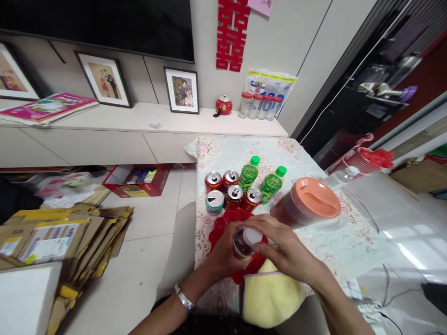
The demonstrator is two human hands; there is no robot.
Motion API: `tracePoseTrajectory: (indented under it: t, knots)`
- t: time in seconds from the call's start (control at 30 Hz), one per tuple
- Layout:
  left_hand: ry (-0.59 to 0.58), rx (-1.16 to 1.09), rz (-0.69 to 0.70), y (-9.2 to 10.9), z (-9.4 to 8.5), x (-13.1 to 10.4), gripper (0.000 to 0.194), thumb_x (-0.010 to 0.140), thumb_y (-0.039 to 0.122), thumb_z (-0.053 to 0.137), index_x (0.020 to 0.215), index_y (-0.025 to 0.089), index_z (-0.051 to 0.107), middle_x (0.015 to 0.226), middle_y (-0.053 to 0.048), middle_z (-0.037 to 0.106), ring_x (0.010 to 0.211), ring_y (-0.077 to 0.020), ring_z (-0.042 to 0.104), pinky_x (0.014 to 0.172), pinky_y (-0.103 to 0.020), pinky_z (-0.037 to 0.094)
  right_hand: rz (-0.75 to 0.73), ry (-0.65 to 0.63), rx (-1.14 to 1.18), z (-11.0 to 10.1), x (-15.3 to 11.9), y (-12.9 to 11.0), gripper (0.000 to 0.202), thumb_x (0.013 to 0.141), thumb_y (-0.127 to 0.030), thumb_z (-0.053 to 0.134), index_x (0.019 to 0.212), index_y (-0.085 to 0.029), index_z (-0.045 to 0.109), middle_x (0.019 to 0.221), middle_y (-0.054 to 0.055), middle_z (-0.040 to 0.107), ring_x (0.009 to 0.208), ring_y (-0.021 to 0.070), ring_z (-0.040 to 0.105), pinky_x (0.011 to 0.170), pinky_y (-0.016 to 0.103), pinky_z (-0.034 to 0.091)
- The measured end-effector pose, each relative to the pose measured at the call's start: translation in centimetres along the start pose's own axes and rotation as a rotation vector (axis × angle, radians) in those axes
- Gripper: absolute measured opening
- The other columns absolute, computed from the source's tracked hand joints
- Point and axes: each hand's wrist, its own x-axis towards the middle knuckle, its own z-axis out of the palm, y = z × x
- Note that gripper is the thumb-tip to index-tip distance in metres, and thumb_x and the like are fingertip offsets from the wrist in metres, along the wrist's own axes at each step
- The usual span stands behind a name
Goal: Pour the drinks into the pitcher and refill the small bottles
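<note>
My left hand is closed round the body of a clear plastic bottle, tilted above a red scalloped bowl. Fingers and thumb of my right hand grip the bottle's white cap. What is inside the bottle is hard to tell against the red behind it. Just beyond the bowl stand several opened drink cans and two green-capped bottles. A large jug with an orange lid is to the right. Below my right hand, a yellow cloth hangs over the table's near edge.
A flowered tablecloth covers the table. Behind it, a white cabinet holds picture frames, a red pot and several red-lidded jars. Flattened cardboard lies at left; a pink basket stands at right.
</note>
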Motion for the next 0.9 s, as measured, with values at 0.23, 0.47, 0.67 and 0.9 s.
tracePoseTrajectory:
  t: [0.23,0.47,0.67,0.9]
  knots:
    - [0.052,-0.007,-0.006,-0.1,0.5,0.1,0.071,0.072,0.014,0.079,0.136,0.026,0.051,0.127,-0.008,0.07,0.112,-0.0328,0.075,0.1,-0.053,0.066,0.028,0.239,-0.081,3.2,-0.8,0.1,0.046,0.107,-0.007,0.054,0.149,-0.025,0.057,0.125,0.011,0.068,0.113,0.0282,0.065,0.095,0.043,0.063]
    - [0.094,0.004,-0.015,-0.5,0.8,-0.1,0.077,0.068,0.018,0.081,0.139,0.022,0.052,0.134,-0.013,0.071,0.12,-0.0366,0.076,0.103,-0.054,0.066,0.126,0.413,-0.159,6.0,-1.1,-0.8,0.049,0.109,-0.008,0.053,0.157,-0.021,0.05,0.124,0.012,0.064,0.11,0.0301,0.058,0.094,0.047,0.059]
    - [0.093,0.011,-0.041,-0.7,0.3,0.2,0.078,0.065,0.019,0.086,0.136,0.023,0.055,0.134,-0.013,0.073,0.125,-0.037,0.075,0.113,-0.056,0.062,0.229,0.44,-0.153,4.1,-6.1,0.3,0.025,0.117,-0.024,0.06,0.142,-0.024,0.059,0.138,0.009,0.065,0.127,0.024,0.064,0.105,0.036,0.056]
    - [0.069,-0.008,-0.104,0.2,0.1,0.1,0.075,0.068,0.022,0.089,0.135,0.022,0.056,0.134,-0.011,0.075,0.124,-0.0336,0.077,0.113,-0.052,0.061,0.306,0.216,-0.273,8.3,-13.1,0.2,0.02,0.106,-0.021,0.065,0.122,-0.028,0.074,0.103,0.005,0.071,0.097,0.0319,0.071,0.088,0.047,0.059]
